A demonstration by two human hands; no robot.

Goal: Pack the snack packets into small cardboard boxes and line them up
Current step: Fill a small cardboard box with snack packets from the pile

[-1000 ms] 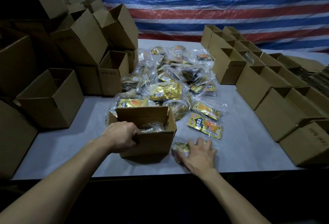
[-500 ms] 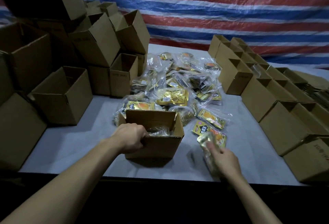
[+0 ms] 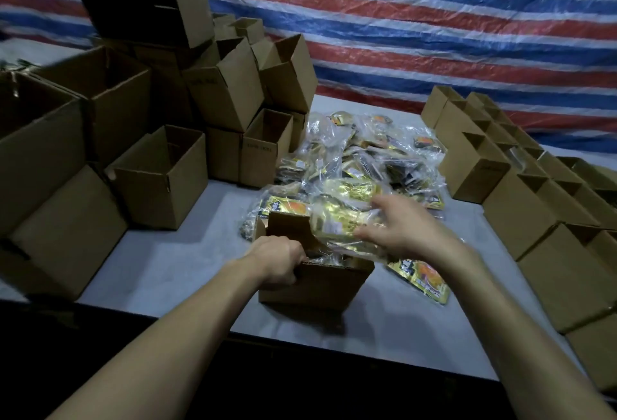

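A small open cardboard box (image 3: pixel 317 283) stands near the table's front edge. My left hand (image 3: pixel 278 261) grips its near left rim. My right hand (image 3: pixel 405 226) holds a clear-wrapped golden snack packet (image 3: pixel 337 226) over the box's open top, fingers curled round its right end. Behind the box lies a heap of snack packets (image 3: pixel 360 159) in clear and gold wrappers. A yellow and orange packet (image 3: pixel 422 281) lies flat on the table to the right of the box.
Empty open boxes (image 3: pixel 160 176) are piled at the left, some tipped over. A row of open boxes (image 3: pixel 521 206) runs along the right side. The grey table (image 3: pixel 173 266) ends at a dark front edge. A striped tarp (image 3: pixel 434 36) hangs behind.
My right hand has lifted a packet from the table beside the box and brought it left, over the box opening. The left hand has kept its hold on the rim.
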